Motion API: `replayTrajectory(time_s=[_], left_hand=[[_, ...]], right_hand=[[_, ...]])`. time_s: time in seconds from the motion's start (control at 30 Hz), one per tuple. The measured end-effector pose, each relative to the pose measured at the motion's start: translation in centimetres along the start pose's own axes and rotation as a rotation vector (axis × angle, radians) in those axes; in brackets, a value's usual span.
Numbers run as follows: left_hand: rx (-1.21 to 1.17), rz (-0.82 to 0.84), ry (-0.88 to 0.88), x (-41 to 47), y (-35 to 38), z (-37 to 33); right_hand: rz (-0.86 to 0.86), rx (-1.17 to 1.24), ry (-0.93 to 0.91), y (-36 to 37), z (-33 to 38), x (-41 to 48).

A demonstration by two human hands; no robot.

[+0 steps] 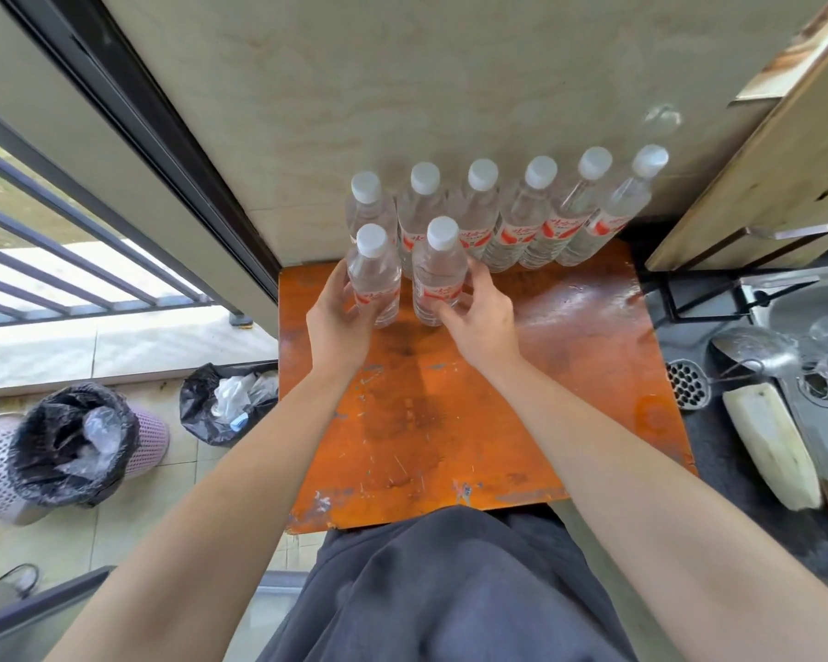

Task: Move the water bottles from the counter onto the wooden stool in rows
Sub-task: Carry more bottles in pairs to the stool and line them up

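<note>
An orange-brown wooden stool stands in front of me. Along its far edge, against the wall, stands a row of several clear water bottles with white caps and red labels. In front of that row, at the left, two more bottles stand upright. My left hand grips the left front bottle around its lower body. My right hand grips the right front bottle, fingers curled around its right side.
A sink with a metal ladle and a drain sits at the right beside a dark counter. Two black-lined bins stand on the floor at the left. A sliding door frame runs along the stool's left.
</note>
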State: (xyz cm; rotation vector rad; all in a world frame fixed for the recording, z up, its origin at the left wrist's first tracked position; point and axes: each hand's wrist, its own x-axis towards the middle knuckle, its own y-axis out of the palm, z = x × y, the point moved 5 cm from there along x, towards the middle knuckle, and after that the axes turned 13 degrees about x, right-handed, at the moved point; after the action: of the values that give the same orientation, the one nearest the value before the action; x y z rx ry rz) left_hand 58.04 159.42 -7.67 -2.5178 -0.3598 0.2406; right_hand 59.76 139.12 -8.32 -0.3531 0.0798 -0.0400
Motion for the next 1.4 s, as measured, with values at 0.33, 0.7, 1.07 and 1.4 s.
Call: replayTrajectory(time_s=[0.33, 0.7, 1.07, 1.4], left_hand=[[0.033, 0.046, 0.015, 0.8, -0.3, -0.7], [0.364, -0.147, 0.354, -6.1, -3.9, -7.9], [0.380, 0.261, 0.956, -16.7, 11.8, -22.5], [0.299, 0.327, 1.277, -41.5, 25.4, -35.5]], right_hand=[[0.030, 0.004, 0.050, 1.1, 0.4, 1.1], [-0.152, -0.243, -0.249, -9.5, 5.5, -6.8], [-0.729, -0.344, -0.176, -27.3, 3.7, -20.4], [-1.112, -0.494, -0.129, -49.7, -2.6, -43.0]])
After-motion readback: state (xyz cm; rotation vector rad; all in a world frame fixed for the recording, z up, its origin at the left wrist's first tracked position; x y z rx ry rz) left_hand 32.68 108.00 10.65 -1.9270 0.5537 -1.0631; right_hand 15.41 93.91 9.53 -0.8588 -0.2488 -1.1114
